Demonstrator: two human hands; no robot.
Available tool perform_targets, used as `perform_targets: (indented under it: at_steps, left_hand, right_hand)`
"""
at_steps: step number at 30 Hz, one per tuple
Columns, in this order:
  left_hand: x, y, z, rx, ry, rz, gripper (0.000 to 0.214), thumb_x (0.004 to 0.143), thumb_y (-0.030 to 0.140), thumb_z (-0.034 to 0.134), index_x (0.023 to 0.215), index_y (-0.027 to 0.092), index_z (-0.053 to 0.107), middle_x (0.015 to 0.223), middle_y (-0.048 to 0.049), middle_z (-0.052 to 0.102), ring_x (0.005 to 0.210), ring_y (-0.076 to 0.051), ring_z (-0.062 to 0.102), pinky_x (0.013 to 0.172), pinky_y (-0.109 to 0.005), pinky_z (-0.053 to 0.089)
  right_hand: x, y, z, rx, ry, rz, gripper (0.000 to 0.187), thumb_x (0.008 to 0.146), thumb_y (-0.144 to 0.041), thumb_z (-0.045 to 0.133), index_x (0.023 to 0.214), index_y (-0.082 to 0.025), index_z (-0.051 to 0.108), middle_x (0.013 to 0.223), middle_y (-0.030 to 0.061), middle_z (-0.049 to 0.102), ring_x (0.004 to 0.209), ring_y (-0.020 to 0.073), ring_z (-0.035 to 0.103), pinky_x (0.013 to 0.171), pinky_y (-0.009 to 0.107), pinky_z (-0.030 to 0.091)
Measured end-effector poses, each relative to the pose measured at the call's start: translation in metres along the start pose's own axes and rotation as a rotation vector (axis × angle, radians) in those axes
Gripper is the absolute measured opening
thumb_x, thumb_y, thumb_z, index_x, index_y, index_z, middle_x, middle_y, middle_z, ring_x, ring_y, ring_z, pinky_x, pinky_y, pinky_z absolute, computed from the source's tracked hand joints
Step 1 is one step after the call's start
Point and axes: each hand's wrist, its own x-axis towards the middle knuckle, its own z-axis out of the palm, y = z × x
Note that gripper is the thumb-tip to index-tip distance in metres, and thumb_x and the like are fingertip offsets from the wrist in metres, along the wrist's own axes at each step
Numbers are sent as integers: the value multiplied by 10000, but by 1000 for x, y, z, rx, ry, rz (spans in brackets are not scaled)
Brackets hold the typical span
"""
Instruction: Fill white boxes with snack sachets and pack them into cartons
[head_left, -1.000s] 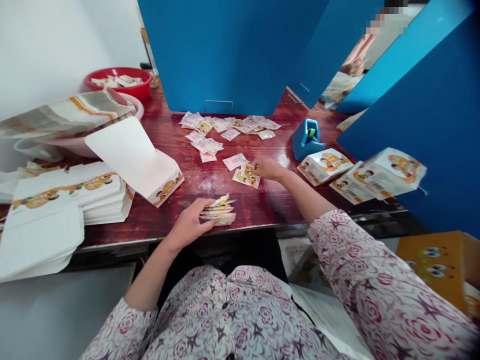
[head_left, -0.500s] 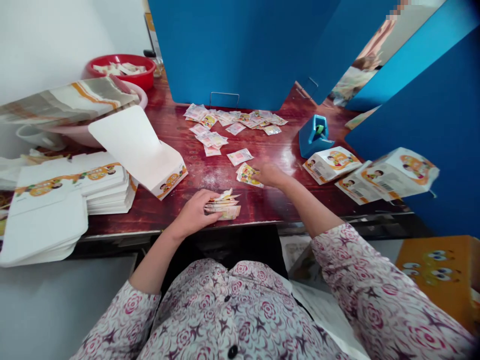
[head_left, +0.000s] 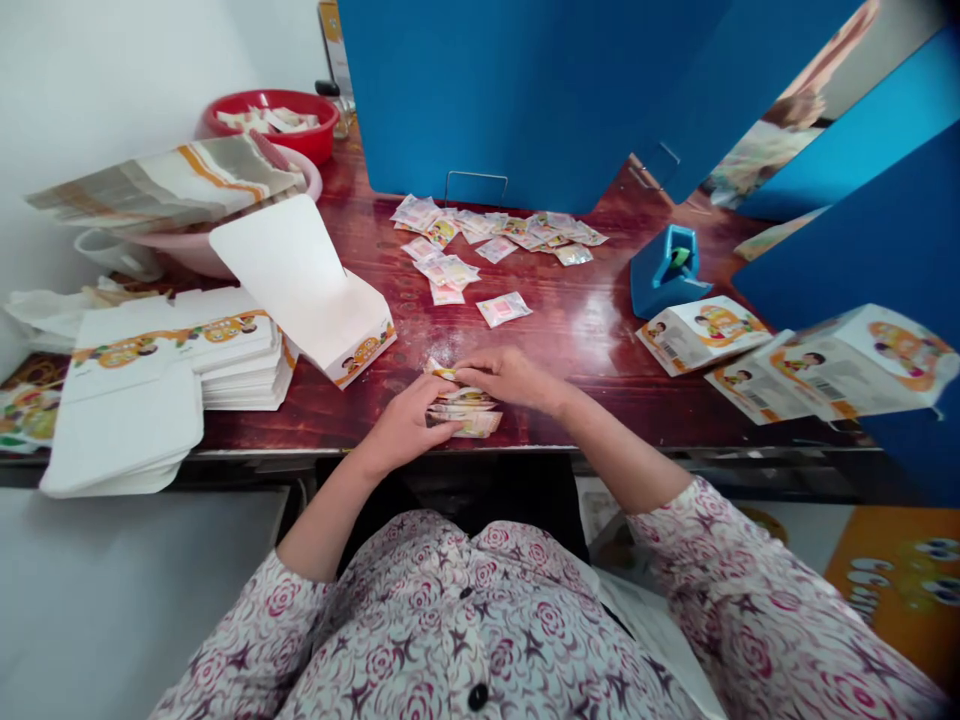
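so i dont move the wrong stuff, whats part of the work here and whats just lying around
In use:
- stack of printed sachets, between the left hand and right hand
- loose sachets on the wooden bench

Lying about:
- blue tape dispenser
- red plastic basin
- printed cartons

I'm seeing bright, even light, with white glare across the varnished red tabletop [head_left: 577, 350]; the left hand [head_left: 405, 425] and right hand [head_left: 510, 378] throw only faint shadows. The wide lens bends the blue partition [head_left: 847, 290] at the right edge, though the middle stays sharp.
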Motion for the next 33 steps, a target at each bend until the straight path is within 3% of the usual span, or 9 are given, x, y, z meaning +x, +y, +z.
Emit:
perform_targets:
  at_steps: [4,7,12,16,19,22,26,30,33]
  left_hand:
    - [0,-3,2,71,129,-7,596,770,272,746,1304,190,496,1349,-151,510,1292,-269,513,1087,-462,448]
    - [3,-3,0,65,89,-17,862,706,283,788,1450,167,369,1558,-211,321,1468,-341,314,1173,-522,344]
    - [8,1,-5,-81,-122,-147,618,776,300,711,1358,216,523,1330,-109,623,1188,-268,619,1072,-470,469]
    - [7,5,-7,-140,-104,-214,646,770,312,726,1375,209,524,1388,-107,602,1231,-259,604,1104,-449,449]
    - [6,7,-7,-162,-115,-263,724,771,306,726,1439,212,463,1466,-116,542,1297,-268,563,1144,-461,412]
    - [7,9,-8,-172,-130,-300,778,759,297,731,1470,218,424,1479,-122,528,1307,-280,555,1149,-480,408]
    - [9,9,-8,-183,-140,-294,757,759,280,725,1461,269,441,1491,-93,519,1336,-291,528,1153,-491,403]
    - [10,7,-8,-184,-147,-316,783,753,278,735,1473,248,429,1516,-98,490,1352,-293,509,1167,-480,388]
    - [9,4,-7,-186,-146,-338,784,750,275,738,1473,241,435,1518,-89,489,1348,-282,510,1167,-456,390]
  right_hand:
    - [-14,0,11,-122,159,1,381,995,-352,418,775,-177,676,752,26,667,690,128,545,674,263,391]
    - [-19,1,14,-30,149,-32,403,991,-403,416,817,-172,698,800,42,693,724,139,580,703,266,428]
    - [-3,24,-20,186,22,76,518,991,-552,395,1022,-178,753,946,61,756,853,191,683,797,299,525]
    - [37,64,-62,-247,252,222,406,997,-284,431,1293,-123,657,1339,118,648,1264,236,580,1106,342,406]
    - [60,90,-82,-500,195,354,469,947,-210,516,1400,-100,559,1490,176,502,1392,284,459,1157,418,350]
    - [67,104,-94,-525,108,413,344,865,-250,650,1183,-130,704,1290,190,661,1210,342,605,1020,454,466]
    - [73,109,-102,-335,155,413,192,819,-343,690,818,-154,717,868,93,747,827,241,686,745,307,513]
    - [108,99,-96,68,413,414,305,897,-436,576,894,-145,668,876,70,738,749,175,665,659,249,502]
    - [148,85,-84,-23,408,466,328,927,-435,547,953,-133,674,971,107,739,866,203,690,753,276,530]
